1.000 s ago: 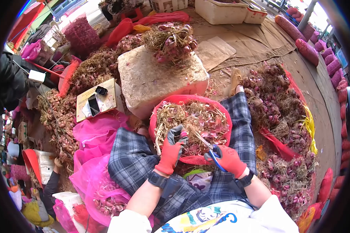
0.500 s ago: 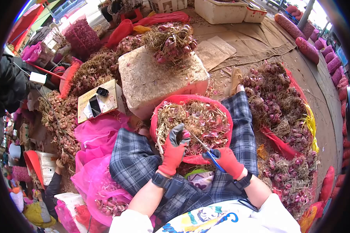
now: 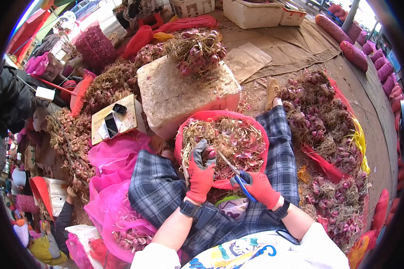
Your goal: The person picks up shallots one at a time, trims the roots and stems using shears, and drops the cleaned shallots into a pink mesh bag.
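A gloved left hand [image 3: 201, 172] grips a purple shallot [image 3: 209, 154] at the near rim of the red trimmings basket [image 3: 182, 134] as the right hand [image 3: 258, 187], clenched on blue-handled scissors [image 3: 238, 175], has drawn its blades closer.

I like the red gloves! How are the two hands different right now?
The left hand holds a shallot over the red basin, fingers pointing up. The right hand grips blue-handled scissors, blades aimed at that shallot. The left hand sits higher and nearer the basin; the right is lower, by the lap. Both wear red gloves and black wristbands.
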Motion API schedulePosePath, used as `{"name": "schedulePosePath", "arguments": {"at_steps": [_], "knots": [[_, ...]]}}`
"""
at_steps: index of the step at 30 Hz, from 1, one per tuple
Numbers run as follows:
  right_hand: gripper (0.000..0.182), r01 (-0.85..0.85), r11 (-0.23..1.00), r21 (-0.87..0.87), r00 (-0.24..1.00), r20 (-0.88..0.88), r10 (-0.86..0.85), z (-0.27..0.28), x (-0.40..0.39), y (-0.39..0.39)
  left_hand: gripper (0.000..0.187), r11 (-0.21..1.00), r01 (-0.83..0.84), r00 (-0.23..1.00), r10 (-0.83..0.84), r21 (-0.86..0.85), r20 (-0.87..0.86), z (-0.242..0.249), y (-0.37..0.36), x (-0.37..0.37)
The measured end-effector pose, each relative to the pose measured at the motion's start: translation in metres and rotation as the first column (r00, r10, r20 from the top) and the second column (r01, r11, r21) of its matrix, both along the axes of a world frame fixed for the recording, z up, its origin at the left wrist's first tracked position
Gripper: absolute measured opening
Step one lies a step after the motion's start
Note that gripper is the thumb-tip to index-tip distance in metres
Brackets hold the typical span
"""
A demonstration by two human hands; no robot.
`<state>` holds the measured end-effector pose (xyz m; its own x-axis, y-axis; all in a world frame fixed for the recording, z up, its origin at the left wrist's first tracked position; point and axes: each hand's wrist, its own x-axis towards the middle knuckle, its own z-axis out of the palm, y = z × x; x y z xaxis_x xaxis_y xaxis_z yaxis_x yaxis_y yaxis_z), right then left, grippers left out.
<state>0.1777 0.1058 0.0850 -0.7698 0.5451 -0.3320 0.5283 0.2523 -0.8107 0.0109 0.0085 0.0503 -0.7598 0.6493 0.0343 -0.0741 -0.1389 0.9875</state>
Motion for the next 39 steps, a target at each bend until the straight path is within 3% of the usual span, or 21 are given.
{"name": "schedulePosePath", "arguments": {"at_steps": [3, 6, 9, 10, 12, 15, 18, 19, 20, 21, 22, 23, 24, 26, 28, 31, 34, 35, 38, 39], "knots": [[0.028, -0.016, 0.999, 0.045, 0.999, -0.04, 0.018, 0.001, -0.001, -0.001, 0.058, 1.0, -0.007, 1.0, 0.007, 0.005, -0.017, 0.004, 0.0, 0.001], [0.036, -0.038, 0.999, 0.022, 0.998, 0.042, 0.037, 0.005, -0.001, -0.001, 0.06, 1.0, 0.001, 0.99, -0.002, 0.0, -0.138, 0.003, -0.001, 0.002], [0.037, -0.112, 0.99, 0.088, 0.993, -0.021, 0.114, -0.018, 0.004, 0.002, 0.06, 1.0, 0.017, 0.987, -0.016, 0.004, -0.159, 0.007, 0.001, 0.003], [0.037, -0.071, 0.982, -0.178, 0.997, -0.01, 0.07, -0.014, 0.003, 0.003, 0.059, 1.0, 0.026, 0.991, -0.024, 0.016, -0.135, 0.01, 0.001, 0.002], [0.037, 0.027, 0.757, -0.653, 0.999, 0.041, -0.001, 0.0, -0.001, 0.005, 0.058, 0.997, 0.053, 0.999, -0.052, 0.057, -0.011, 0.01, 0.0, -0.001], [0.033, 0.029, 0.495, -0.868, 0.991, 0.088, 0.097, -0.005, 0.002, 0.016, 0.053, 0.984, 0.09, 0.954, -0.13, 0.154, 0.271, -0.001, 0.0, -0.008], [0.03, 0.141, 0.624, -0.768, 0.956, -0.058, -0.288, -0.004, 0.0, 0.004, 0.046, 0.956, 0.094, 0.832, -0.229, 0.28, 0.506, -0.008, -0.003, -0.014], [0.027, 0.124, 0.644, -0.755, 0.958, -0.077, -0.275, -0.013, 0.006, 0.012, 0.042, 0.938, 0.082, 0.773, -0.272, 0.336, 0.573, -0.005, -0.005, -0.015], [0.026, 0.107, 0.8, -0.59, 0.972, -0.107, -0.209, -0.02, 0.006, 0.018, 0.039, 0.918, 0.065, 0.709, -0.319, 0.392, 0.629, -0.003, -0.005, -0.017], [0.026, 0.083, 0.914, -0.397, 0.983, -0.117, -0.14, -0.022, 0.005, 0.021, 0.028, 0.954, 0.105, 0.741, -0.263, 0.281, 0.618, -0.006, -0.003, -0.018], [0.027, 0.051, 0.981, -0.187, 0.992, -0.106, -0.072, -0.023, 0.006, 0.022, 0.029, 0.953, 0.119, 0.669, -0.284, 0.278, 0.687, -0.007, -0.004, -0.018], [0.038, 0.069, 0.993, 0.098, 0.991, -0.124, -0.056, -0.023, 0.006, 0.02, 0.032, 0.952, 0.134, 0.589, -0.3, 0.276, 0.75, -0.009, -0.006, -0.019], [0.039, 0.044, 0.988, 0.15, 0.992, -0.125, -0.026, -0.019, 0.004, 0.021, 0.035, 0.95, 0.149, 0.503, -0.313, 0.276, 0.806, -0.009, -0.006, -0.019], [0.042, -0.006, 0.967, 0.255, 0.99, -0.133, 0.041, -0.011, -0.007, 0.025, 0.039, 0.948, 0.19, 0.485, -0.315, 0.254, 0.816, -0.005, -0.007, -0.018], [0.039, 0.061, 0.944, 0.324, 0.963, -0.267, 0.029, 0.003, -0.018, 0.019, 0.042, 0.938, 0.217, 0.468, -0.344, 0.271, 0.814, -0.007, -0.008, -0.019], [0.036, 0.129, 0.926, 0.356, 0.926, -0.377, 0.016, 0.004, -0.036, 0.016, 0.047, 0.973, 0.232, 0.772, -0.192, 0.012, 0.607, 0.003, -0.004, -0.011], [0.036, 0.061, 0.968, 0.245, 0.949, -0.314, 0.019, 0.023, -0.051, 0.013, 0.044, 0.944, 0.296, 0.909, -0.231, -0.148, 0.347, 0.024, -0.002, -0.006], [0.029, 0.022, 0.952, 0.305, 0.893, -0.433, 0.119, -0.014, -0.065, 0.022, 0.05, 0.92, 0.372, 0.889, -0.315, -0.121, 0.334, 0.015, -0.007, -0.001], [0.021, 0.002, 0.991, -0.134, 0.89, -0.451, -0.063, -0.018, -0.076, 0.024, 0.048, 0.871, 0.462, 0.835, -0.364, -0.167, 0.413, 0.021, -0.009, -0.014], [0.016, 0.086, 0.804, -0.589, 0.916, -0.27, -0.296, -0.009, -0.079, 0.025, 0.045, 0.89, 0.44, 0.775, -0.308, -0.122, 0.551, 0.015, -0.008, -0.015]]}}
